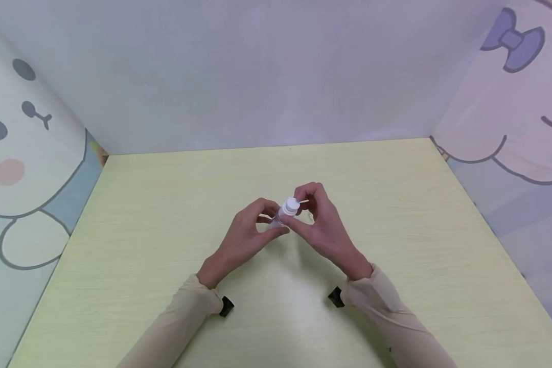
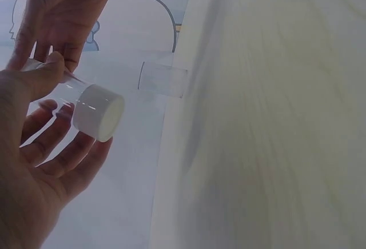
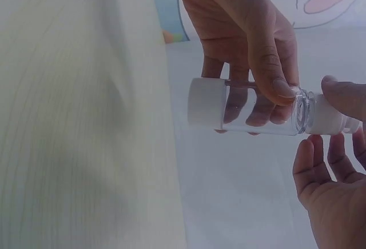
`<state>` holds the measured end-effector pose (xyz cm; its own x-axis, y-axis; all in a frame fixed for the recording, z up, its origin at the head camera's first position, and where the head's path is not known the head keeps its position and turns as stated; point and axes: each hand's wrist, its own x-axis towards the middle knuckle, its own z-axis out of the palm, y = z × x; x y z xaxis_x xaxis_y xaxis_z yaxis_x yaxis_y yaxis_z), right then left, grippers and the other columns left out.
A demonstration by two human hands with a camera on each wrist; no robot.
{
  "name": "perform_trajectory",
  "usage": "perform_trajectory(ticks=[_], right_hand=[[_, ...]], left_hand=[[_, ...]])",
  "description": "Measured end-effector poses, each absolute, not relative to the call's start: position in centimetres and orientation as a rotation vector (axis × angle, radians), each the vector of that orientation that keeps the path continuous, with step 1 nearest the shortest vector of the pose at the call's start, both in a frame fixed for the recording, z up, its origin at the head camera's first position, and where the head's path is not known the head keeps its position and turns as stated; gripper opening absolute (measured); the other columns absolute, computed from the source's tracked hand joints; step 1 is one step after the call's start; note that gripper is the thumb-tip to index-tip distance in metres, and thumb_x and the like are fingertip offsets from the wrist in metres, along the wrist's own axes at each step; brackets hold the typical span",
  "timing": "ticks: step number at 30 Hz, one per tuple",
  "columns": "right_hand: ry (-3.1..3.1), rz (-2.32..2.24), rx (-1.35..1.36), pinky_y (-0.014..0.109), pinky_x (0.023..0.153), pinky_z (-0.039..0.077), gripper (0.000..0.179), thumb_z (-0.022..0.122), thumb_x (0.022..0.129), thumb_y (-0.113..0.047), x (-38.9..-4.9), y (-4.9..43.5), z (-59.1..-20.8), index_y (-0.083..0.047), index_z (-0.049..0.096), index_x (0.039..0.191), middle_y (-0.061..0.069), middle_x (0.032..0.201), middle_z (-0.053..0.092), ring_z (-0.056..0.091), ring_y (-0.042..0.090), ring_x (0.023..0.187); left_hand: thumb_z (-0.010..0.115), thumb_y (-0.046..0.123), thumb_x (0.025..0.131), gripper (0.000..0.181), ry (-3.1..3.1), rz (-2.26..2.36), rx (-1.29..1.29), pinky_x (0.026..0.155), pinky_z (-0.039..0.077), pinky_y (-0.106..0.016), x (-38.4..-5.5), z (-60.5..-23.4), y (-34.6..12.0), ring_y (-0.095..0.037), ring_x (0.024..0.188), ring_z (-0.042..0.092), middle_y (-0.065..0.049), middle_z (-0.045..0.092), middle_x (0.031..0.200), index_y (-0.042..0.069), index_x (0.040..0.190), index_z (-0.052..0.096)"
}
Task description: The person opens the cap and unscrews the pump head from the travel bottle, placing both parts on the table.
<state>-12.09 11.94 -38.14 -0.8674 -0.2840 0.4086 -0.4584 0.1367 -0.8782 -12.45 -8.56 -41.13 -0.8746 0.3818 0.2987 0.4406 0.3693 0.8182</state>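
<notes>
A small clear bottle (image 3: pixel 286 124) with a white base (image 3: pixel 206 101) is held tilted above the table, between both hands. Its white top (image 1: pixel 292 204) has a thin spout that points to the right in the head view. My left hand (image 1: pixel 246 230) grips the clear body, thumb on one side and fingers round the other. With thumb and fingertips my right hand (image 1: pixel 324 225) pinches the white collar (image 3: pixel 325 115) below the top. The left wrist view shows the white base (image 2: pixel 100 112) facing the camera side, past the left fingers.
A pale wood-grain table (image 1: pixel 165 194) lies under both hands. Behind it rises a plain light wall (image 1: pixel 267 76), with cartoon-printed panels (image 1: pixel 32 153) at the sides. Black wrist devices (image 1: pixel 227 306) sit at both cuffs.
</notes>
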Motion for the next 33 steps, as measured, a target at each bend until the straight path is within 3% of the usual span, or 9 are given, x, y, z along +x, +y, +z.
perform_trajectory(ticks=[11,33], right_hand=[[-2.205,1.902,0.893,0.025,0.103,0.054,0.037,0.072,0.091,0.01,-12.13,12.39,-38.24,-0.001,0.047,0.116,0.01,0.119,0.055,0.059,0.019,0.109],[-2.173,1.835,0.967,0.032,0.108,0.054,0.034,0.069,0.093,0.012,-12.58,12.58,-37.34,-0.001,0.052,0.12,0.01,0.12,0.056,0.057,0.021,0.113]], left_hand=[[0.087,0.017,0.087,0.041,-2.568,-1.551,-0.749,0.092,0.063,-0.034,-12.4,-41.09,-8.7,-0.011,0.104,0.067,0.004,0.068,0.111,0.015,0.119,0.062],[0.086,0.021,0.088,0.041,-2.58,-1.585,-0.7,0.093,0.063,-0.039,-12.41,-41.58,-9.33,-0.012,0.105,0.068,0.005,0.068,0.112,0.017,0.12,0.062]])
